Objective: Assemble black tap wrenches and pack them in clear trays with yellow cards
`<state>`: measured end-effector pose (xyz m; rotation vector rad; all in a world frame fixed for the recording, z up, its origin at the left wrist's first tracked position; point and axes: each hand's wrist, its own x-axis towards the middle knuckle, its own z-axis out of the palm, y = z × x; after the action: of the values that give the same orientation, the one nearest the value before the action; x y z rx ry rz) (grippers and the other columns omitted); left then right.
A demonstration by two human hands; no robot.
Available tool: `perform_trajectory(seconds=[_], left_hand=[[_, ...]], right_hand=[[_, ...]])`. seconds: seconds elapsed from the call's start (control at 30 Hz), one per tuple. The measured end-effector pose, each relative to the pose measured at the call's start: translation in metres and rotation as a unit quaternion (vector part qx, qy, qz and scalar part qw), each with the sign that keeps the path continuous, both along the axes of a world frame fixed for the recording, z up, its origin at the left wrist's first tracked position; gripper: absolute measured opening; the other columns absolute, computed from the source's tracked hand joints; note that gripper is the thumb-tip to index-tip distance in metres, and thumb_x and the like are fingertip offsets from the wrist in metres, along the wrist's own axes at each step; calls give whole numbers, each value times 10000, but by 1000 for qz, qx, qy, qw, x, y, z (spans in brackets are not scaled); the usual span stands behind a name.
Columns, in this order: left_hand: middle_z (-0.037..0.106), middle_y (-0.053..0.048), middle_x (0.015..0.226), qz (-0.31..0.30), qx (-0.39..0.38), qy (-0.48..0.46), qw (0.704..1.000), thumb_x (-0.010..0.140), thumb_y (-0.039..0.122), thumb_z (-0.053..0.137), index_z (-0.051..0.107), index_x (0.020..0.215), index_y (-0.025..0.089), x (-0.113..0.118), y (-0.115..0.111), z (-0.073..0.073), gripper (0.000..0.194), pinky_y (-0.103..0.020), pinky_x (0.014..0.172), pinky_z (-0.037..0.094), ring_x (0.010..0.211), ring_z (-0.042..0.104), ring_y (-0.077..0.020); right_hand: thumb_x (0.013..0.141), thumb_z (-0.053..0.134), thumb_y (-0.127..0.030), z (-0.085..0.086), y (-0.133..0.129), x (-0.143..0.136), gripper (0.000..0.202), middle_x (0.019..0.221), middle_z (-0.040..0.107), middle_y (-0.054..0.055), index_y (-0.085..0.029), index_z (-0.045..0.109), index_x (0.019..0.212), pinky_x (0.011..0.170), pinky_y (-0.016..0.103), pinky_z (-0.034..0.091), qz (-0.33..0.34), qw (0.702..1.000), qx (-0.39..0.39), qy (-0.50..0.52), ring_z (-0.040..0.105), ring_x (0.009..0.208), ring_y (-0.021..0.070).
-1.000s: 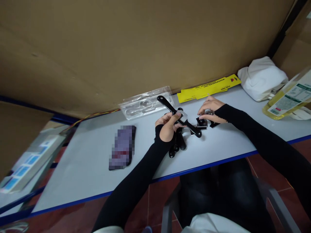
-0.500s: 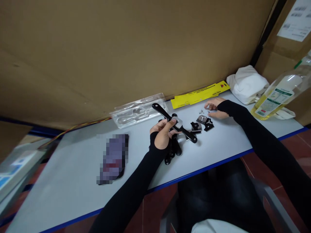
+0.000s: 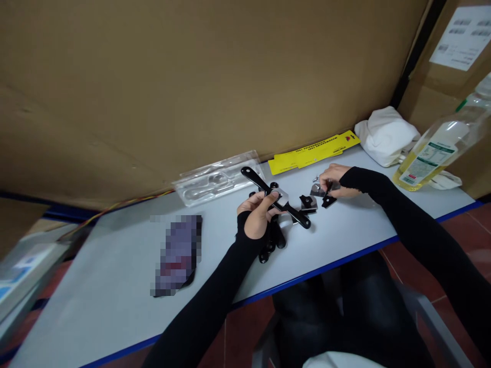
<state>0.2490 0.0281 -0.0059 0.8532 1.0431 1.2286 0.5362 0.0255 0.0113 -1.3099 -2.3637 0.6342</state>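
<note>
Left hand (image 3: pixel 256 217) first: it grasps a two-handled tool (image 3: pixel 283 203) around the middle, thumb pressed flat on top and fingers curled underneath, holding it over the counter (image 3: pixel 115 286). From where I stand the tool looks glossy black, long and slender, with a handle sweeping out on either side. It slants down from left to right. The left handle swells toward a rounded end pierced by a small hole; at the centre sits a flat, silvery-grey plate (image 3: pixel 282 194) with angular corners, partly under the thumb; the right handle ends in the same rounded, pierced way. Just beneath the hand, more black handles (image 3: pixel 271 240) lie in a crossed heap.

Further right lie small notched black pieces with grey metal plates (image 3: pixel 308 203), some overlapping. Yellow cards (image 3: pixel 314 153) are fanned behind them, near some tiny shiny bits (image 3: pixel 316 179) too small to make out. Right hand (image 3: pixel 336 181) comes next, thumb and fingertips bent down at a dark notched piece (image 3: pixel 328 200); I cannot tell whether they grip it. Past that stand a bundled white cloth (image 3: pixel 387 135) and a tilted bottle (image 3: pixel 425 156) of yellow liquid.
</note>
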Motion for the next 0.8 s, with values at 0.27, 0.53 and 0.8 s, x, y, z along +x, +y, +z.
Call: perform_trajectory(seconds=[0.27,0.53,0.8], left_hand=[[721,-45,746,-16,-12,-10,1000,532,319,989,669,688,134,5,-2,-8,402,-303,493,642,588,700,-173],[730,-54,755,-2,-8,-23,1000,509,367,999,683,670,123,13,-13,4,431,-345,538,676,606,710,-183],[736,-61,755,4,-27,-32,999,458,377,1016,713,676,115,17,-21,10,455,-338,528,667,608,713,-190]], right_hand=[[755,704,-223,-6,5,-19,66,766,709,8,-192,692,813,580,256,417,-99,988,-23,117,532,621,117],[761,843,-570,7,-9,-73,466,894,763,84,-176,723,979,590,299,543,-115,910,-57,394,673,713,171],[965,659,-532,-13,-11,-90,360,1054,734,72,-199,694,1096,592,272,514,-122,906,-13,405,595,652,117]])
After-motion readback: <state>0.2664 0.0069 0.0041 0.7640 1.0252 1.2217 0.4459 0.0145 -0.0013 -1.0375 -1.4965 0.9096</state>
